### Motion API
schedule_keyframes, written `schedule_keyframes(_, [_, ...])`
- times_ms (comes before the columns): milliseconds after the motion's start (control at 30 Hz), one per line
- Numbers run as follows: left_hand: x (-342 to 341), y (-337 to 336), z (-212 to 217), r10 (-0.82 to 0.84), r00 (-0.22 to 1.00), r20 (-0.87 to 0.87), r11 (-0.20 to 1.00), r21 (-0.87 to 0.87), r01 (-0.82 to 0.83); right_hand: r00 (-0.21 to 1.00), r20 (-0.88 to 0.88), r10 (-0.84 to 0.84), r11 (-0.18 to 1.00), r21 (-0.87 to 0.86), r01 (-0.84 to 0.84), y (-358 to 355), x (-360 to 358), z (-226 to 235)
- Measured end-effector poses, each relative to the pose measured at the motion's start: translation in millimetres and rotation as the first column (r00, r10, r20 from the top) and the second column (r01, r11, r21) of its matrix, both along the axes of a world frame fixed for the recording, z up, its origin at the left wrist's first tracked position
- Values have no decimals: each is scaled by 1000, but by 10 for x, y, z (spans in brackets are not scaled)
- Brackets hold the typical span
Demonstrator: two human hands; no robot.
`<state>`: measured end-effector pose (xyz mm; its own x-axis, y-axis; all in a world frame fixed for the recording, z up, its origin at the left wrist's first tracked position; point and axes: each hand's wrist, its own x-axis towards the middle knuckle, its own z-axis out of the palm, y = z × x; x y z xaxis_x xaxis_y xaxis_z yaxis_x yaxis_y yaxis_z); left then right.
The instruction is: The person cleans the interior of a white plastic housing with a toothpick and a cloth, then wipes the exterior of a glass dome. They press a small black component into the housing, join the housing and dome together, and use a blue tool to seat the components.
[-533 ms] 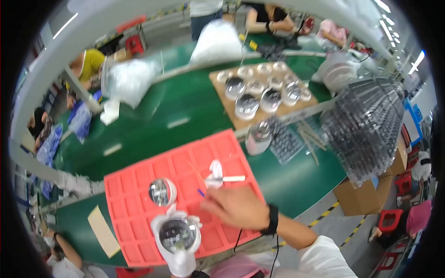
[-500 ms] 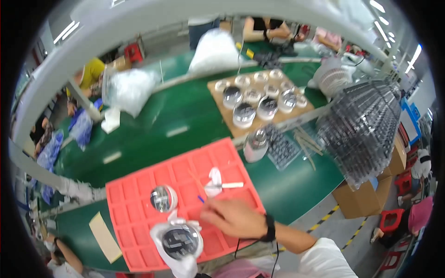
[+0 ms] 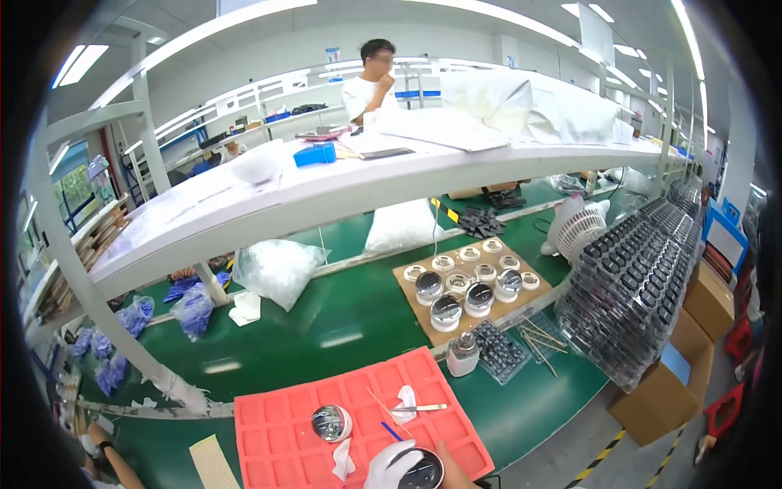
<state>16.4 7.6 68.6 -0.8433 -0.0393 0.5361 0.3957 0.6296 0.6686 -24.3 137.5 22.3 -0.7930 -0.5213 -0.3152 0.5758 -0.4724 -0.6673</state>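
At the bottom edge, my left hand (image 3: 386, 468), in a white glove, is closed round a glossy dark dome (image 3: 423, 471) with a pale rim. My bare right hand (image 3: 450, 468) presses against the dome's right side, mostly cut off by the picture's edge. Both hands are over the near part of a red compartment tray (image 3: 277, 420). In the tray sits another shiny dome (image 3: 331, 424), with a crumpled white cloth (image 3: 343, 460) just below it. Tweezers (image 3: 419, 408) lie across a second white wipe (image 3: 405, 401), beside a thin stick (image 3: 384, 407) and a blue-tipped tool (image 3: 391, 430).
A clear bottle (image 3: 463, 355) stands beyond the tray, beside a bag of small black parts (image 3: 498, 350) and wooden sticks (image 3: 541, 336). Several domes and rings rest on a brown board (image 3: 419, 306). Stacked black trays (image 3: 623, 285) rise at right. A shelf (image 3: 326, 181) crosses overhead; a person (image 3: 366, 94) stands behind it.
The view has tilted up, bringing the shelf and the person behind it into sight. My right hand has moved from above the tray's middle down to the dome held in my left hand.
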Motion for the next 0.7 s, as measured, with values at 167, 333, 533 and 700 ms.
schedule_keyframes(167, [-313,-172,622,-347,935,-74,931,89,353,983,-126,133,990,72,-124,27,-348,539])
schedule_keyframes(333, [-662,-175,1247,-215,798,-563,965,1,261,870,-467,158,985,13,-172,-166,-632,1263])
schedule_keyframes(533, [-891,-175,1188,30,748,-663,992,114,61,464,-883,71,984,139,112,-309,-802,1595])
schedule_keyframes(700, [-1086,-209,962,181,783,-595,941,336,38,187,-977,98,883,173,437,-493,-918,1377])
